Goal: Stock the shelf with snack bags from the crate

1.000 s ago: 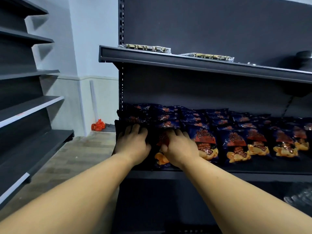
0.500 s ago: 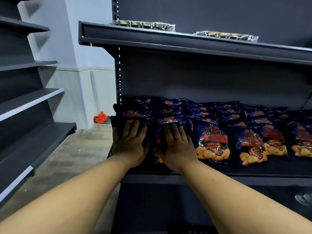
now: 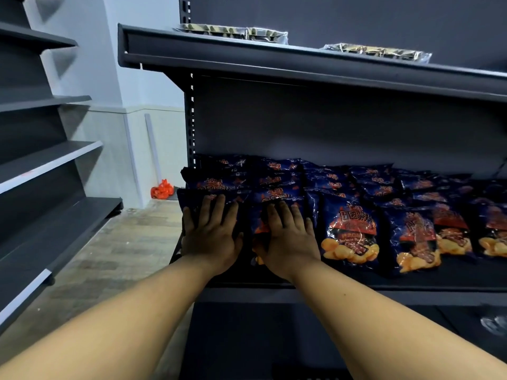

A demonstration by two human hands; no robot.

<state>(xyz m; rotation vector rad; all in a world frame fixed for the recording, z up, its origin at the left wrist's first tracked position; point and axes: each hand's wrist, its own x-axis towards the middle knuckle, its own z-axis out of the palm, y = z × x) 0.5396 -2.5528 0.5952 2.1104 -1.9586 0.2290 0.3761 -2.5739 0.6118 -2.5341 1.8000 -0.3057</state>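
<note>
Dark blue snack bags (image 3: 349, 229) with orange chip pictures lie in overlapping rows on the dark shelf (image 3: 356, 293). My left hand (image 3: 210, 234) lies flat, fingers spread, on the front bag at the shelf's left end (image 3: 192, 204). My right hand (image 3: 288, 237) lies flat on the neighbouring front bag (image 3: 277, 196), covering most of it. Neither hand grips a bag. No crate shows in view.
An upper shelf (image 3: 274, 61) overhangs the row and carries flat silver-and-gold packets (image 3: 233, 31). Grey shelving (image 3: 46, 160) stands at the left across a wood-look floor (image 3: 115, 250). An orange bundle (image 3: 162, 189) lies by the wall. A lower shelf holds something clear (image 3: 493, 323).
Both hands went from curled around the front bags to lying flat on them, and they slid slightly forward. The camera moved closer and tilted.
</note>
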